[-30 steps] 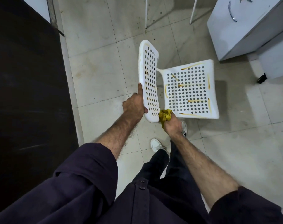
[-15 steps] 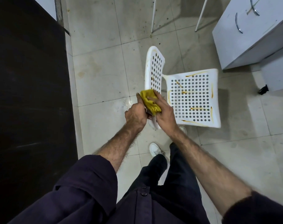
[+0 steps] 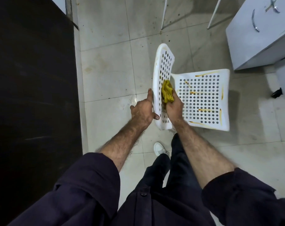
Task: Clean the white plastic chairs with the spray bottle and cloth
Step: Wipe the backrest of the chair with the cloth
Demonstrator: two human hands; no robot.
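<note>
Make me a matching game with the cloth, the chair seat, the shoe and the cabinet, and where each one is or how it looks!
Things:
1. yellow cloth
2. chair seat
3. white shoe
4. grey cabinet

Descriptions:
A. on the floor tiles, beside a dark trouser leg
B. top right, with curved metal handles
C. bunched in the right hand, against the backrest
D. full of holes, with orange-brown streaks

Pairs: 1-C, 2-D, 3-A, 4-B

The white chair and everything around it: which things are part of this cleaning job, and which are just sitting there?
Part of the job:
white chair, orange streaks on its seat
yellow cloth, gripped by the right hand
left hand, steadying the backrest

Just there:
grey cabinet
dark table
white legs

No spray bottle in view.
</note>
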